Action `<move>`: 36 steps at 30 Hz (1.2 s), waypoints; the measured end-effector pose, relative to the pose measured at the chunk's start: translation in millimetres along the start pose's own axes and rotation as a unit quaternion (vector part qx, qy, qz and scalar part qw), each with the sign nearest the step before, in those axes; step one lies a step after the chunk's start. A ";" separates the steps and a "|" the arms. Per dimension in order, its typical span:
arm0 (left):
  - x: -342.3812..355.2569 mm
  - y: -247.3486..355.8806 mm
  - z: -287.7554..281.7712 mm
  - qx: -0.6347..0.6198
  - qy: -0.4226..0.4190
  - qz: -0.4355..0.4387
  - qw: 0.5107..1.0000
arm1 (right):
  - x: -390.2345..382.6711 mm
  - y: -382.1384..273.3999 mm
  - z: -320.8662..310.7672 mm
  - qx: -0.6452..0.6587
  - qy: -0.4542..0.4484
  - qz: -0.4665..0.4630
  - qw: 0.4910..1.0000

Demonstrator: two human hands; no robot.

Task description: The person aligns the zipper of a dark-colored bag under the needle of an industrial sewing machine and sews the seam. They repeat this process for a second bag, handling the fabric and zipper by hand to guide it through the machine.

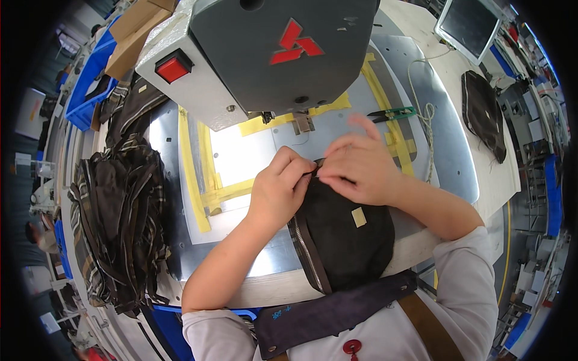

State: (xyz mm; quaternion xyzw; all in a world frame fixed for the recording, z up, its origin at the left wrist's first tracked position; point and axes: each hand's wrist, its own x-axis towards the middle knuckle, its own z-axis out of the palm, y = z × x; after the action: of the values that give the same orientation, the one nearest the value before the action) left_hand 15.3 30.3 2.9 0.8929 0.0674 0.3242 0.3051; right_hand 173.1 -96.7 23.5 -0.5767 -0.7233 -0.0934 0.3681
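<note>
A dark brown fabric pouch (346,243) lies at the table's front edge, right in front of me. A silver zipper (307,246) runs down its left side, and a small pale yellow sticker (359,217) sits on its face. My left hand (278,189) is closed, thumb and fingers pinching the pouch's top left corner. At that same corner my right hand (361,168) pinches with thumb and forefinger, its other fingers raised and slightly blurred. The fingers hide the exact spot they grip. Just beyond the hands is the needle area of a grey sewing machine (277,60).
On the left lies a heap of dark zippered pieces (123,222), with a blue bin (90,99) behind. Green-handled snips (394,114) and a pale cord (430,120) lie to the right. Farther right are another dark pouch (484,114) and a screen (469,27). Yellow tape (192,174) marks the metal plate.
</note>
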 end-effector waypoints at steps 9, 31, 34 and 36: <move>-2.1 4.3 0.9 0.082 -0.058 0.026 0.995 | 16.6 5.9 -10.0 0.067 -0.137 0.153 0.976; -0.3 9.4 0.1 -0.039 0.031 -0.089 0.995 | 11.0 3.1 7.6 0.082 -0.036 0.091 0.992; -0.2 7.9 -0.5 -0.029 0.042 -0.081 0.995 | 8.5 -3.7 5.1 -0.033 0.010 -0.017 0.999; -1.2 4.0 -1.3 -0.015 0.039 -0.052 0.998 | 7.1 -4.6 5.5 -0.059 0.018 -0.043 0.997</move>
State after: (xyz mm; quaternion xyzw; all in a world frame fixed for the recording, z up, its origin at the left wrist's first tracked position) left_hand 13.2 27.3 5.3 0.8704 0.1211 0.3429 0.3319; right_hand 166.1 -89.7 25.5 -0.5641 -0.7340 -0.1617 0.3419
